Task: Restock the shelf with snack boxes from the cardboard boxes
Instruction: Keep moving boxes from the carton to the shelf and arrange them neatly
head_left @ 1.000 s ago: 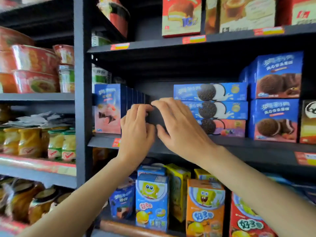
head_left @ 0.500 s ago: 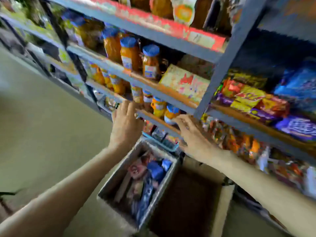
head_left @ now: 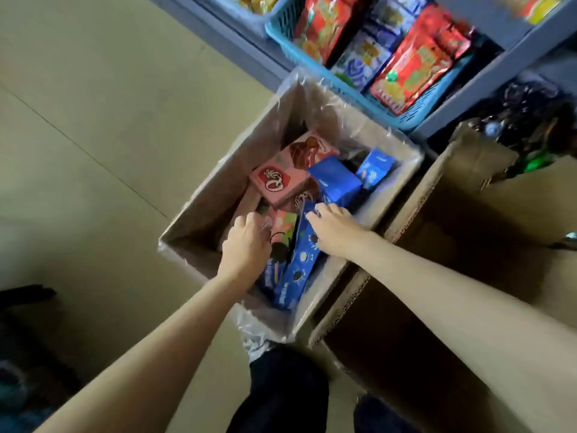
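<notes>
Shop floor now, hands lowered from shelf height into cardboard box (head_left: 199, 210), left hand (head_left: 246, 245) and right hand (head_left: 335, 231) grasping blue snack boxes (head_left: 299, 267).

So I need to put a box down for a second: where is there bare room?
The floor left of the carton is bare. The carton is crowded with snack boxes and both hands, and the basket is full.

A small grocery shop aisle is showing here: a grey metal shelf unit (head_left: 487, 79) is standing at the top of view, and on its lowest level a blue plastic basket (head_left: 315, 62) is holding packaged snacks. Just below that shelf, on the pale floor (head_left: 93, 120), an open plastic-lined cardboard box (head_left: 215, 189) is sitting crammed with boxed biscuits, with a second carton (head_left: 468, 214) lying right beside it.
</notes>
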`<state>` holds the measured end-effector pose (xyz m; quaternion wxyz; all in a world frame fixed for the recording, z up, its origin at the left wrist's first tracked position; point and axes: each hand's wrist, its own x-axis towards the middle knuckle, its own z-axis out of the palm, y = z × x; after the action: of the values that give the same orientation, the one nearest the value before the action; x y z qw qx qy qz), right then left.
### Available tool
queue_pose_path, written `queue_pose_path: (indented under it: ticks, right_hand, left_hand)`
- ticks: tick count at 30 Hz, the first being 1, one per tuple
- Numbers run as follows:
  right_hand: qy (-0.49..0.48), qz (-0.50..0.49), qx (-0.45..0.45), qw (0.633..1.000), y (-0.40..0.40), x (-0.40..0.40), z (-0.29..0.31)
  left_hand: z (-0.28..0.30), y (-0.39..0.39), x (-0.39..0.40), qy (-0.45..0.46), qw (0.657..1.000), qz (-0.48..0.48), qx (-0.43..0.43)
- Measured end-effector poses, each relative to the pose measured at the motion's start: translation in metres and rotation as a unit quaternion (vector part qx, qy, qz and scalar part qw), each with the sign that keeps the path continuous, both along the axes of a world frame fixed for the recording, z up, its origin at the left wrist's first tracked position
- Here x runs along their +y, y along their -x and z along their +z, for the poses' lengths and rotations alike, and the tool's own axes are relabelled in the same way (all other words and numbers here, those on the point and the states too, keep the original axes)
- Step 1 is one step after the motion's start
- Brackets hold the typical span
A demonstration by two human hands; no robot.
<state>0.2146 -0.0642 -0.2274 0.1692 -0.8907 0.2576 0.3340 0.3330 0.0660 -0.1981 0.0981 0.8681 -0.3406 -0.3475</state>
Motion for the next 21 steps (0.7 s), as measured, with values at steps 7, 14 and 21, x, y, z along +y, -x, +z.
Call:
queue_pose_path:
  ticks: [7,14,21]
  right_hand:
    - [-0.050,-0.123,0.105,0.986,-0.023,-0.001,-0.089]
    - [-0.144,-0.314,0.027,0.938,-0.033,0.000,-0.078]
    - [-0.182,-0.293,-0.020,0.938,-0.048,0.002,0.002]
  left_hand:
    - [-0.073,0.018,0.017,-0.102,0.987,-0.009,0.120]
    - [-0.072,-0.001,0.009,-0.136,0.983,-0.041,0.120]
    - [-0.020,-0.005,-0.012,-0.099,0.981,-0.028,0.166]
